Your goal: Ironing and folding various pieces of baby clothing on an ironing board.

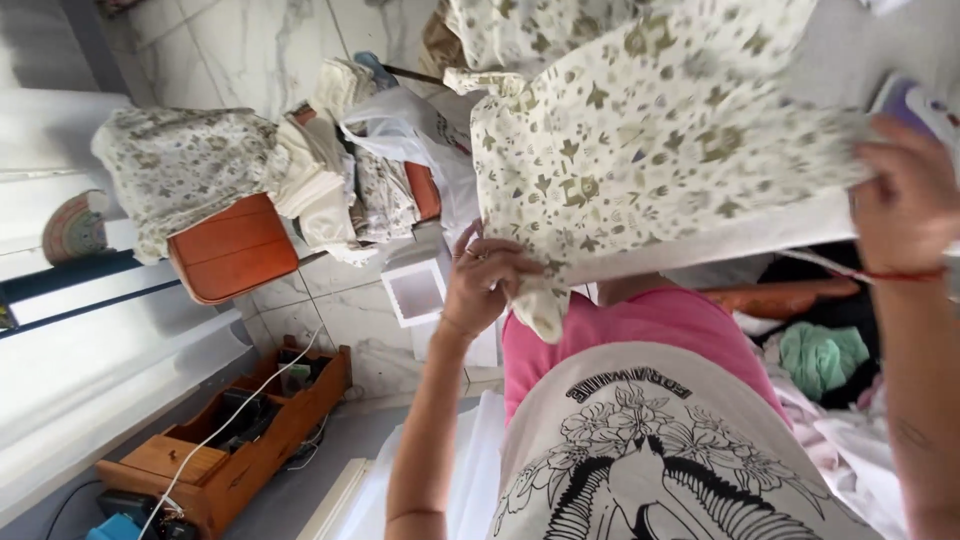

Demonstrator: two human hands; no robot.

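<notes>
A cream cloth (640, 140) printed with small olive leaves and animals lies spread over a board across the upper middle of the head view. My left hand (487, 278) pinches its hanging lower corner at the board's near edge. At the right edge of the frame my right hand (903, 198) is closed around a white and purple iron (915, 105) resting on the cloth. A red thread bracelet circles that wrist.
Folded cream and printed cloths (330, 170) are piled on orange chairs (232, 250) at the left. A white box (418, 292) stands on the marble floor. A wooden tray (240, 440) with cables sits lower left. Green and pink garments (822, 358) lie heaped at the right.
</notes>
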